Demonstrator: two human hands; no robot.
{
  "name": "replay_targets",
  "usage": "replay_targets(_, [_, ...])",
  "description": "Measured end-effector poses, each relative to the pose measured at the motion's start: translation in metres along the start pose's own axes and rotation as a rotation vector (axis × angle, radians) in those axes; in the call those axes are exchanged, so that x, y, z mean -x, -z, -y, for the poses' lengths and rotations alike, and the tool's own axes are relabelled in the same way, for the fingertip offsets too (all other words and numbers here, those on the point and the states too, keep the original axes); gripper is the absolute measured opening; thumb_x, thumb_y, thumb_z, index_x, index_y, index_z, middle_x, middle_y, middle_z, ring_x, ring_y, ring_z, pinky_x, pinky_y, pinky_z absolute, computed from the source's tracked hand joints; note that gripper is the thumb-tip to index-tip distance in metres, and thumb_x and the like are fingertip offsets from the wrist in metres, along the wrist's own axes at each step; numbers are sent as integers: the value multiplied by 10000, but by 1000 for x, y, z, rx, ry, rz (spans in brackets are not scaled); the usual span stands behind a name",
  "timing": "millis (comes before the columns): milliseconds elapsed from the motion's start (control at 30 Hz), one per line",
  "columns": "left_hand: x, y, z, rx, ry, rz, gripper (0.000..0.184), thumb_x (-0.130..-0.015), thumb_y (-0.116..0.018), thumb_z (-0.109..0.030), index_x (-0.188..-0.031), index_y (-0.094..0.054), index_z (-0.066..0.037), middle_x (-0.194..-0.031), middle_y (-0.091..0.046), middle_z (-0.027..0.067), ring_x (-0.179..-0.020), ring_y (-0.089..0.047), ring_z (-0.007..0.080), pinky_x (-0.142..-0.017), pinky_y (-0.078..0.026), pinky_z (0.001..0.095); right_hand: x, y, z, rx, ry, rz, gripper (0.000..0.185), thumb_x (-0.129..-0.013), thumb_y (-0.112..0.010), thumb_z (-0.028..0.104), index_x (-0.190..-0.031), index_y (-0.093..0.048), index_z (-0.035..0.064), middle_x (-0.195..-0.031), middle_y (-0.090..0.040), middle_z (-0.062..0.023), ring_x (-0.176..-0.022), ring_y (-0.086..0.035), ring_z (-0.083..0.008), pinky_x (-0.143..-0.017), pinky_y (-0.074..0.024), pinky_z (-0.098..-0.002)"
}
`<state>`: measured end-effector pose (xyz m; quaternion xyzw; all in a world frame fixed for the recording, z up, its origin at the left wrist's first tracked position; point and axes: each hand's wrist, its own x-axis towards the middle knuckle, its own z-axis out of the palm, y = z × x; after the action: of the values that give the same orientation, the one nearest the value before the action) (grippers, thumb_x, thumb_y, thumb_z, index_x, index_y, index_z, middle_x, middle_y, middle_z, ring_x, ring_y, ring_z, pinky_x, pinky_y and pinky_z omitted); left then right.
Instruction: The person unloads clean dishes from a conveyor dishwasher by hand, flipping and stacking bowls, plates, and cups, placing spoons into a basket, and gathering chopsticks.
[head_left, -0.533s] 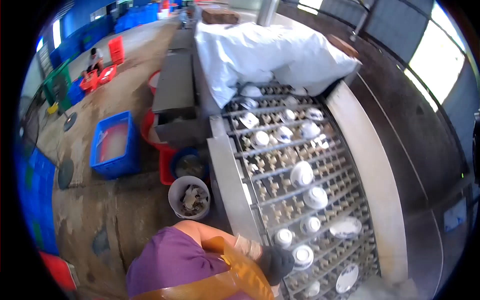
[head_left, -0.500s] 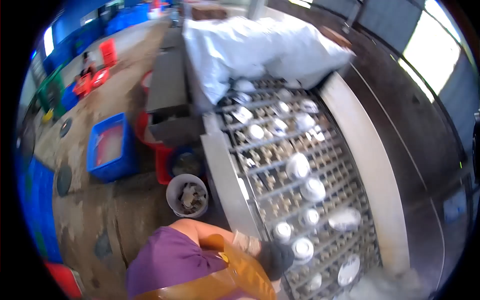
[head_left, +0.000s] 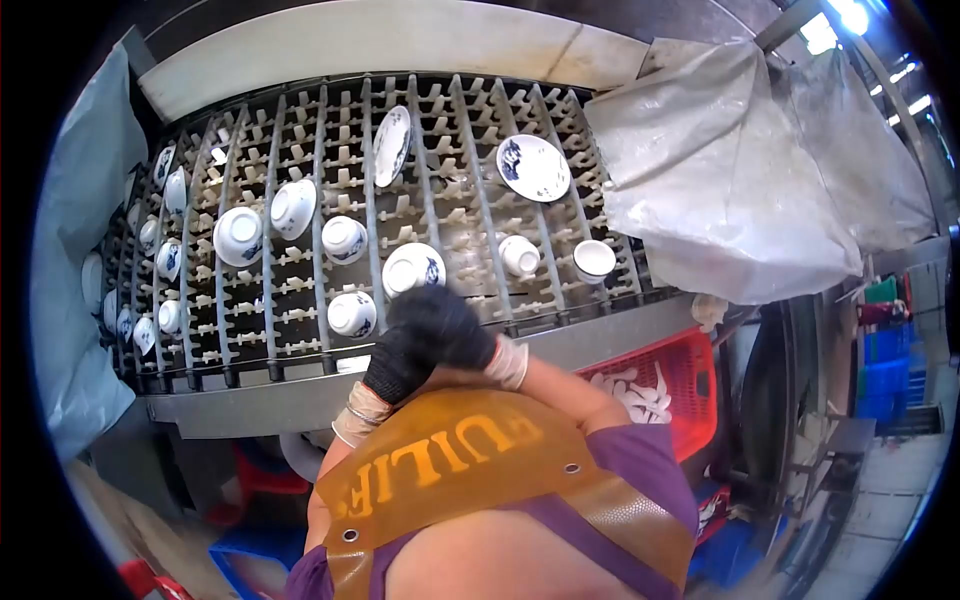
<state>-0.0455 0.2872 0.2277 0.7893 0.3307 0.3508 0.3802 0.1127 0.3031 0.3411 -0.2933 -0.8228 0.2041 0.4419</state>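
The single wide, round-edged view looks forward and steeply down from head height, the lettered orange-brown apron (head_left: 440,450) close on the near side, the grey metal-barred conveyor rack (head_left: 466,225) spanning left to right beyond.

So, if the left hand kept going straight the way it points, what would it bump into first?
Most likely the right hand: it overlaps the left hand in this view, just ahead. Blur and depth hide whether they touch. Beyond, roughly in line, sits a white bowl.
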Motion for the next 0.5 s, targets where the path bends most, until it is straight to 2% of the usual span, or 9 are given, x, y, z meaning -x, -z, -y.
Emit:
replay_targets(33, [-12,7,-29,-182,49,6,213,-747,-617,-148,-947,-613,-74,-780,-600,130,-719,-587,347,-624,-469,417,4,7,-19,127,-82,-200,361,-741,-671,188,-1057,-586,35,-1024,-597,-150,-973,-553,-336,-856,-431,-417])
replay_targets(100, [-40,33,-86,-368,18,193,185,-776,-599,-158,-943,-611,-79,-805,-604,131,-743,-590,337,-641,-473,418,8,35,-82,696,-246,-278,512,-739,-688,247,-1159,-523,5,-1104,-553,-206,-1061,-502,-376,-922,-385,-440])
replay_targets(133, [-41,29,-86,-364,20,192,185,-776,-599,-158,-943,-611,-79,-805,-604,131,-743,-590,337,-641,-473,418,-1,59,-95,982,-452,-310,575,-732,-695,255,-1209,-484,13,-1155,-517,-221,-1144,-440,-372,-972,-339,-445])
replay_targets(167, [-42,27,-87,-330,-3,171,132,-806,-567,-161,-910,-614,-96,-788,-604,113,-750,-590,323,-649,-476,410,-5,92,-124,931,-469,-408,648,-701,-719,295,-1231,-469,19,-1179,-486,-243,-1208,-369,-373,-1009,-289,-448])
replay_targets(233, [-41,26,-86,-303,-27,136,106,-835,-534,-164,-878,-617,-113,-770,-605,95,-757,-591,309,-657,-479,402,26,122,-212,1094,-670,-643,617,-714,-661,352,-1182,-493,-13,-1163,-513,-268,-1102,-484,-406,-983,-365,-404])
replay_targets(300, [-42,23,-82,-292,11,189,192,-802,-588,-170,-976,-616,-94,-833,-605,133,-769,-595,329,-670,-478,417,31,162,-253,517,-1332,-551,587,-660,-679,290,-1155,-526,15,-1100,-568,-241,-1030,-552,-372,-901,-436,-389])
replay_targets(367, [-41,20,-84,-289,12,156,195,-805,-587,-172,-982,-617,-96,-842,-605,131,-772,-595,327,-673,-479,417,29,175,-271,630,-1206,-347,513,-636,-667,227,-1096,-564,24,-1025,-608,-215,-954,-594,-347,-828,-475,-383])
replay_targets(433, [-47,20,-86,-285,17,121,199,-808,-585,-175,-989,-618,-99,-851,-604,130,-775,-596,325,-677,-479,418,16,171,-266,648,-843,-659,405,-677,-703,162,-1040,-597,17,-934,-646,-175,-889,-627,-278,-787,-478,-359])
replay_targets(500, [-46,18,-92,-344,-4,138,199,-806,-587,-178,-987,-613,-99,-851,-603,126,-767,-593,325,-668,-478,421,-17,168,-237,519,-734,-672,357,-732,-674,132,-1058,-588,15,-913,-648,-162,-832,-629,-254,-757,-482,-336])
